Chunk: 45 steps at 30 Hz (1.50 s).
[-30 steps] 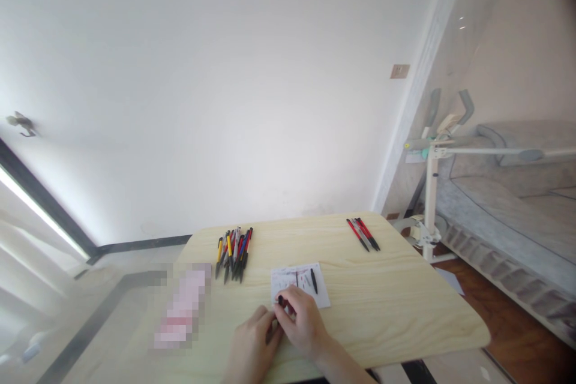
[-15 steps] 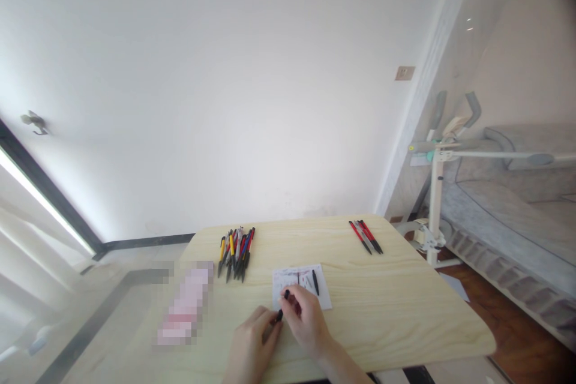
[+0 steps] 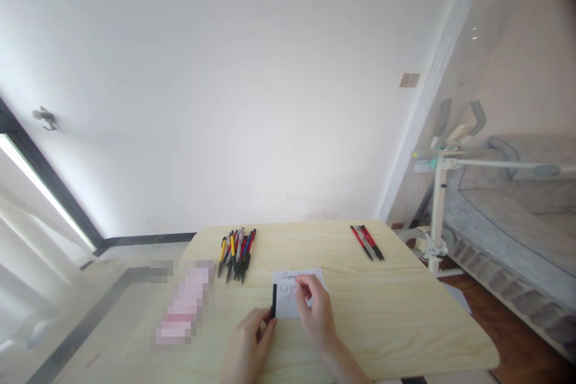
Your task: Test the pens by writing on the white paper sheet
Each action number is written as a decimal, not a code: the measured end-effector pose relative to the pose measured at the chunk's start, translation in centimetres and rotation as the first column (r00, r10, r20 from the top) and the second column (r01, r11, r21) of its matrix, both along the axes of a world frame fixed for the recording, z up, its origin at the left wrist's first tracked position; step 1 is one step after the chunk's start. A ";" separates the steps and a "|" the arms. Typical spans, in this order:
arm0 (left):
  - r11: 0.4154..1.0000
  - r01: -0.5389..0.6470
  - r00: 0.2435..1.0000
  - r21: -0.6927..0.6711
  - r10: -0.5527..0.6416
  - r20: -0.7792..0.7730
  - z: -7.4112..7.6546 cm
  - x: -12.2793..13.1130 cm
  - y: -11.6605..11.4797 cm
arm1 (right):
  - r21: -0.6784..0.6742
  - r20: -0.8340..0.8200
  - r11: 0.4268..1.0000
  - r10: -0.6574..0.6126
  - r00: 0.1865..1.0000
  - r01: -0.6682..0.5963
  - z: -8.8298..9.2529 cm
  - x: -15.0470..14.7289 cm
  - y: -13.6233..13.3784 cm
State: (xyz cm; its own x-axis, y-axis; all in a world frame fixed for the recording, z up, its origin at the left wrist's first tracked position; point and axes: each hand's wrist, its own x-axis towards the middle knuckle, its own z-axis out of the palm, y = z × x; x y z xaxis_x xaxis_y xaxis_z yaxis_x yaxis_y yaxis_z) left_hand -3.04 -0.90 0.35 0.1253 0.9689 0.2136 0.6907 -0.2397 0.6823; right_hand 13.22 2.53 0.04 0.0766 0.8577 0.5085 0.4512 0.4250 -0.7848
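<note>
Head view, clock dirs taken from mid paper. Person's L hand at 7-8 o'clock, near edge of table. Thumb + fingertips closed on near end of black pen piece, approx. Piece's far end points to 12; it overlaps L edge of white paper. Can't tell if piece touches paper or is held just above.

R hand over R part of paper, wrist toward 5. Fingers curled, thumb close to index; can't tell if they meet or grip anything small. Hands well apart, paper betw. them. Dark marks on paper, too small to read.

Pen bunch at 10 o'clock: yellow, red, blue, grey w/ black, overlapping, tips mostly toward 6. Smaller pen grp at 2 o'clock: red + grey, side by side, tips toward 5. Pink item at 9, pixelated, details n/a.

Bkgd: white wall at 12, socket at 1, exercise machine at 2, grey sofa behind it.
</note>
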 end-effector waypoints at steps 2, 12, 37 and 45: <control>1.000 -0.006 1.000 0.008 0.006 0.016 0.0 0.0 0.0 | 0.014 0.115 1.000 0.016 0.993 -0.017 0.4 0.2 0.2; 1.000 0.000 0.998 -0.008 0.001 0.062 -0.1 -0.1 -0.1 | -0.030 0.450 0.997 -0.052 0.892 0.073 1.3 0.1 0.8; 0.999 -0.052 0.991 -0.017 0.053 0.123 0.3 0.2 -0.2 | -0.082 0.484 0.995 -0.010 0.875 0.057 1.2 0.2 0.9; 0.998 -0.061 0.987 -0.016 0.062 0.146 0.9 0.3 -0.3 | -0.024 0.473 0.999 -0.013 0.881 0.028 1.1 0.1 0.9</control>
State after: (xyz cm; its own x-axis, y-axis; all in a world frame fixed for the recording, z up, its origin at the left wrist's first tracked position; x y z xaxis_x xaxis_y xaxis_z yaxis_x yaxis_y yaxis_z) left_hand -2.77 -1.19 1.24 0.0336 0.9762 0.2140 0.5967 -0.1914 0.7793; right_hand 13.31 3.48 1.18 -0.1488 0.8737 0.4632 0.7798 0.3918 -0.4884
